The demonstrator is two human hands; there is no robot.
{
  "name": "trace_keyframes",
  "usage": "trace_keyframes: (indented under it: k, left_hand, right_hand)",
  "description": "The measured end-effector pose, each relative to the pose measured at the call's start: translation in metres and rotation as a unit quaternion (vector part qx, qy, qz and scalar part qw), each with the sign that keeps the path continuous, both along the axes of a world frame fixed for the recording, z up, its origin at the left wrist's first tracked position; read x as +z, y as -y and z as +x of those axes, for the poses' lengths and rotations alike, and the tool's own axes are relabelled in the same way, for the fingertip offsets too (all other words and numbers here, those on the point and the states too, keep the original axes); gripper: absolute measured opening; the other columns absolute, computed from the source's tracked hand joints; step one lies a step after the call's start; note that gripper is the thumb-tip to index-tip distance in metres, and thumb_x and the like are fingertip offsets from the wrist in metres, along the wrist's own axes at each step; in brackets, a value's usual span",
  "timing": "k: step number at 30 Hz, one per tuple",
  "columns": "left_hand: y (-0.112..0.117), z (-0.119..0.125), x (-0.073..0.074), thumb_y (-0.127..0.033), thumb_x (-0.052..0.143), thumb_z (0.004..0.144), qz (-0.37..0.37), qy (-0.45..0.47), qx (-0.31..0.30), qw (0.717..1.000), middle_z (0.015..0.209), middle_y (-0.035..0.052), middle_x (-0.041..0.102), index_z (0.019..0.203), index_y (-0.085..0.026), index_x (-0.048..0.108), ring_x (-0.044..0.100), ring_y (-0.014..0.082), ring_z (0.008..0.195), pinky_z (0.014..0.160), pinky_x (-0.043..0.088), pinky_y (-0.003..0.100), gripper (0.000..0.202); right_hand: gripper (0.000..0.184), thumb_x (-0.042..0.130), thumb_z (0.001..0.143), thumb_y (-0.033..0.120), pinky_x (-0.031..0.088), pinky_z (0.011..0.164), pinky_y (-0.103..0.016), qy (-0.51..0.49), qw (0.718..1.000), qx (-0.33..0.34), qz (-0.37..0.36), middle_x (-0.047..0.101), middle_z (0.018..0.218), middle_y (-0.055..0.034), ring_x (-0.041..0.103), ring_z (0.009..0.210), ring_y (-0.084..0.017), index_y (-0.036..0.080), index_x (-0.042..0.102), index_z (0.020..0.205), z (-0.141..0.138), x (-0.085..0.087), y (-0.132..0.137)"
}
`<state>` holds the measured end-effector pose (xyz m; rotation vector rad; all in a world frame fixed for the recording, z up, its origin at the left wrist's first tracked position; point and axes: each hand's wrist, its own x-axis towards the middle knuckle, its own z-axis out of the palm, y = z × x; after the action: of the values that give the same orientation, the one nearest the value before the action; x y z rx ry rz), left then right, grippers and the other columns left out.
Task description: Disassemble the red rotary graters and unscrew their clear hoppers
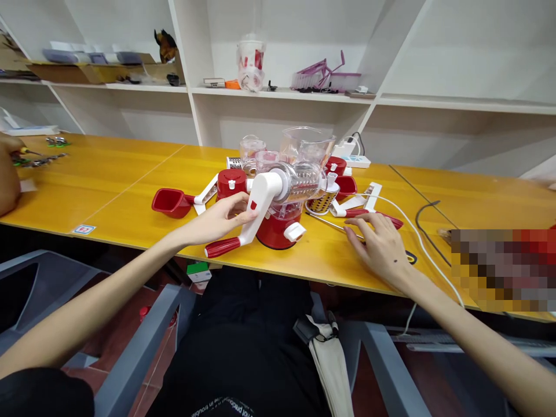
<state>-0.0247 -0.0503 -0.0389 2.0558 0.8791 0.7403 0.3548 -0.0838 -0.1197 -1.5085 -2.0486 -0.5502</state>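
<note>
A red-and-white hand-crank grater [282, 214] stands on the yellow table [130, 191] in front of me. Its white crank arm [258, 208] slopes down to a red handle grip [222, 247]. My left hand [219, 219] rests against the crank arm, fingers touching it without closing around it. My right hand [379, 246] lies flat on the table, fingers spread, fingertips on a thin metal rod [332, 224] beside a red flat piece [382, 217]. A perforated metal drum [320, 202] sits just behind the grater.
More grater parts crowd the table behind: a red scoop-shaped hopper [171, 202], red caps [231, 181], clear cups [306, 145], white brackets [373, 196]. A white cable [417, 234] runs past my right wrist. Another person's hand [7, 174] is at the far left. Shelves [278, 92] rise behind.
</note>
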Motion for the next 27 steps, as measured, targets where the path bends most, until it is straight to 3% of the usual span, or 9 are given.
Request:
trace_keyframes:
  k: [3, 7, 12, 15, 18, 22, 27]
  left_hand:
    - [-0.012, 0.0, -0.01, -0.061, 0.052, 0.096, -0.107, 0.05, -0.056, 0.991, 0.108, 0.0117, 0.073, 0.111, -0.014, 0.064, 0.069, 0.0231, 0.103, 0.093, 0.053, 0.037, 0.05]
    - [-0.024, 0.006, -0.028, -0.071, 0.059, 0.088, -0.22, 0.151, -0.134, 0.955, 0.089, 0.0139, 0.075, 0.099, -0.01, 0.067, 0.073, 0.0231, 0.085, 0.081, 0.057, 0.035, 0.062]
    - [-0.026, 0.02, -0.038, -0.073, 0.067, 0.08, -0.276, 0.236, -0.141, 0.921, 0.068, 0.0065, 0.068, 0.088, -0.012, 0.064, 0.07, 0.0191, 0.065, 0.068, 0.058, 0.031, 0.062]
    - [-0.028, 0.027, -0.041, -0.077, 0.068, 0.076, -0.282, 0.259, -0.142, 0.913, 0.059, 0.0018, 0.061, 0.083, -0.013, 0.062, 0.062, 0.0145, 0.052, 0.057, 0.055, 0.028, 0.064]
    - [-0.03, 0.031, -0.046, -0.076, 0.069, 0.075, -0.284, 0.269, -0.135, 0.91, 0.054, -0.0021, 0.055, 0.079, -0.014, 0.059, 0.05, 0.0088, 0.042, 0.044, 0.046, 0.021, 0.063]
    - [-0.034, 0.032, -0.051, -0.079, 0.068, 0.074, -0.297, 0.274, -0.134, 0.905, 0.049, -0.0053, 0.047, 0.074, -0.016, 0.056, 0.04, 0.0059, 0.036, 0.036, 0.035, 0.017, 0.064]
    - [-0.042, 0.033, -0.052, -0.079, 0.069, 0.071, -0.305, 0.266, -0.16, 0.9, 0.044, -0.0065, 0.041, 0.069, -0.017, 0.054, 0.035, 0.006, 0.032, 0.03, 0.027, 0.016, 0.064]
  right_hand:
    - [0.044, 0.05, 0.094, 0.049, 0.053, 0.099, -0.027, -0.078, 0.995, 0.036, 0.045, 0.06, 0.106, -0.0064, 0.056, 0.104, -0.006, 0.009, 0.06, 0.109, -0.023, 0.003, -0.005]
    - [0.049, 0.048, 0.094, 0.052, 0.054, 0.096, -0.027, -0.193, 0.975, 0.079, 0.079, 0.057, 0.117, -0.0089, 0.056, 0.107, -0.008, 0.01, 0.051, 0.12, -0.06, 0.014, -0.021]
    - [0.072, 0.041, 0.092, 0.064, 0.05, 0.115, -0.038, -0.313, 0.938, 0.126, 0.08, 0.034, 0.15, -0.0161, 0.044, 0.141, -0.015, 0.023, 0.018, 0.147, -0.097, 0.035, -0.053]
    - [0.082, 0.034, 0.088, 0.076, 0.048, 0.117, -0.042, -0.351, 0.919, 0.168, 0.063, 0.036, 0.149, -0.0154, 0.043, 0.143, -0.016, 0.024, 0.011, 0.148, -0.111, 0.042, -0.072]
    - [0.086, 0.026, 0.085, 0.083, 0.049, 0.115, -0.04, -0.38, 0.904, 0.194, 0.038, 0.046, 0.142, -0.0148, 0.053, 0.132, -0.014, 0.023, 0.015, 0.146, -0.12, 0.043, -0.082]
    - [0.086, 0.024, 0.085, 0.084, 0.048, 0.115, -0.038, -0.42, 0.888, 0.184, 0.024, 0.052, 0.137, -0.0135, 0.055, 0.125, -0.014, 0.021, 0.031, 0.143, -0.123, 0.036, -0.083]
    - [0.072, 0.033, 0.093, 0.07, 0.052, 0.107, -0.034, -0.459, 0.872, 0.171, 0.008, 0.059, 0.122, -0.0111, 0.058, 0.113, -0.01, 0.012, 0.05, 0.131, -0.122, 0.029, -0.081]
